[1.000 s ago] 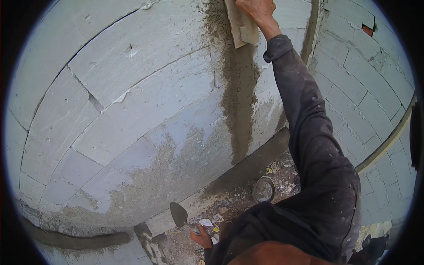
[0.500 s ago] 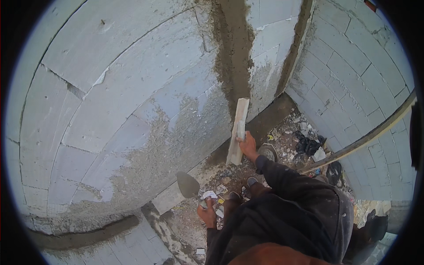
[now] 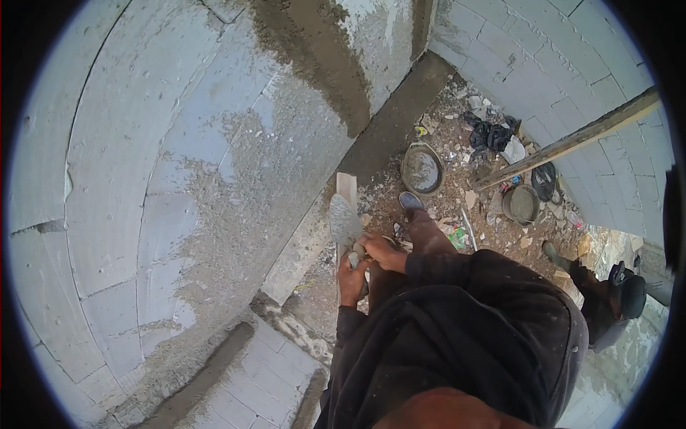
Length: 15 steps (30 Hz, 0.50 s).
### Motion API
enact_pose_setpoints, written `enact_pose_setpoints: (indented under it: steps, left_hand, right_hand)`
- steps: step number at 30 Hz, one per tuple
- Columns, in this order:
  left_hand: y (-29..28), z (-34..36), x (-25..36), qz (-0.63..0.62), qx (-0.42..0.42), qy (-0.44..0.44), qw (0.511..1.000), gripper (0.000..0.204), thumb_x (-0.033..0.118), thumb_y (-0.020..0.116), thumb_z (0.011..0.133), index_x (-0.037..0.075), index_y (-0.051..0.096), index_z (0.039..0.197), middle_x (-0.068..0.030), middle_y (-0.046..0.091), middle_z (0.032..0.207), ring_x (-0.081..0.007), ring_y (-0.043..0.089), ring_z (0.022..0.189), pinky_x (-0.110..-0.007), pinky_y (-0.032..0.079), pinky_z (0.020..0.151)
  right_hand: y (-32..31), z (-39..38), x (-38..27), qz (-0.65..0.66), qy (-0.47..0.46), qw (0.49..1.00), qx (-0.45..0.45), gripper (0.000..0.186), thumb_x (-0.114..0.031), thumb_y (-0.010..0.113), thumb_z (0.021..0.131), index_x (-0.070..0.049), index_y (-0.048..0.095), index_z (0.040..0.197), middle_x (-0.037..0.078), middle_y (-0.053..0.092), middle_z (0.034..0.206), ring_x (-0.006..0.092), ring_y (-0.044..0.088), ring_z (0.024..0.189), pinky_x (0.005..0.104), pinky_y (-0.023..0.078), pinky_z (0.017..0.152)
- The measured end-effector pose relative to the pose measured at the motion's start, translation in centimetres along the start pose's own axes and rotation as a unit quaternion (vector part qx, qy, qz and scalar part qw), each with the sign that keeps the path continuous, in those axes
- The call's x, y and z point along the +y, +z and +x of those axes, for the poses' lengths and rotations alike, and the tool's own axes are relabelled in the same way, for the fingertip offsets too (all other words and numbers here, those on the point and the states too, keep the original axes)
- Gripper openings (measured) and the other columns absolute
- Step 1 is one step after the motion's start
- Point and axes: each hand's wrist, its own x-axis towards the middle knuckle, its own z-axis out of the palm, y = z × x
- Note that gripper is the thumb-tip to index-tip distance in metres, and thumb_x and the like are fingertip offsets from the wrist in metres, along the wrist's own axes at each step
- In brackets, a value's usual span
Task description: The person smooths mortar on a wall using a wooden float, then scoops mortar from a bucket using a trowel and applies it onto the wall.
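Note:
Low in front of my body, my left hand [image 3: 350, 284] grips a pointed trowel [image 3: 345, 218], its grey, mortar-smeared blade lying over a long wooden float [image 3: 346, 183]. My right hand [image 3: 382, 249] is closed on the float, close beside my left hand; their fingers partly overlap the handles. The two tools are near the foot of a pale block wall [image 3: 179, 143], which carries a vertical band of wet grey mortar [image 3: 314, 57].
A rimmed bucket [image 3: 439, 168] and another with mortar [image 3: 522, 205] stand among rubble and black bags [image 3: 489, 136]. A wooden pole [image 3: 572, 136] slants toward the right wall [image 3: 543, 64]. A co-worker [image 3: 611, 300] is at the lower right.
My right hand has come down from high on the mortar band with the float and met my left hand with the trowel. The view has tilted, showing more floor and the co-worker.

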Motion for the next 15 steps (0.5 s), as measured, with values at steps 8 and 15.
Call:
enact_pose_setpoints:
  steps: [8,15]
  left_hand:
    - [3.6,6.3,0.8,0.125,0.017,0.027,0.992,0.045,0.013,0.083,0.083,0.005,0.075,0.127,-0.0158,0.069,0.130,-0.0309,0.072,0.109,-0.041,0.057,0.096]
    - [4.8,9.3,0.9,0.349,-0.080,-0.016,0.934,0.037,0.028,0.082,0.087,0.011,0.082,0.120,-0.0265,0.055,0.148,-0.0450,0.060,0.131,-0.050,0.050,0.112]
  right_hand:
    - [-1.4,-1.5,-6.2,0.009,0.019,0.997,-0.069,0.053,-0.040,0.063,0.111,0.002,0.062,0.143,0.013,0.072,0.129,0.0241,0.069,0.114,0.0388,0.054,0.100]
    - [-8.5,3.6,-5.8,-0.058,0.126,0.990,0.035,0.056,-0.037,0.070,0.108,0.000,0.058,0.148,0.009,0.073,0.112,0.0174,0.070,0.108,0.0366,0.056,0.093]
